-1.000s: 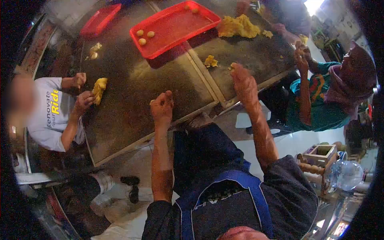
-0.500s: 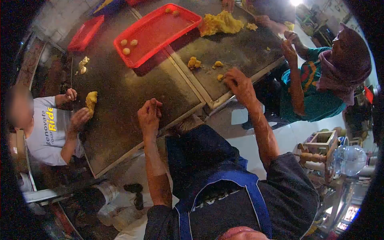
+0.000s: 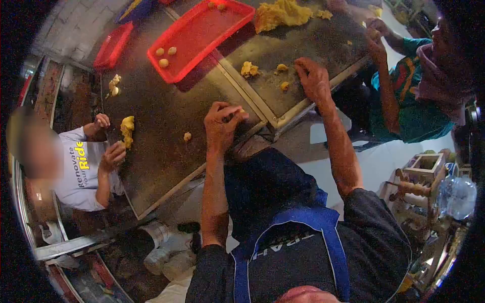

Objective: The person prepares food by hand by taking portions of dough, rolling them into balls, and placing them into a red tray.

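In one red tray (image 3: 202,39), five dough balls (image 3: 163,62)

Table (image 3: 161,108) held 2 red trays (image 3: 197,40), large yellow dough mass (image 3: 283,15), 3 small yellow lumps (image 3: 249,69) by metal strip (image 3: 242,88), long yellow piece (image 3: 127,132), 1 lone lump (image 3: 187,136), pale bits (image 3: 114,86).

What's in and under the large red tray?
Inside the large red tray: three small pale balls at the near left end, two more balls at the far end. Under it: the dark tabletop shows around it, but whatever lies directly beneath is covered.
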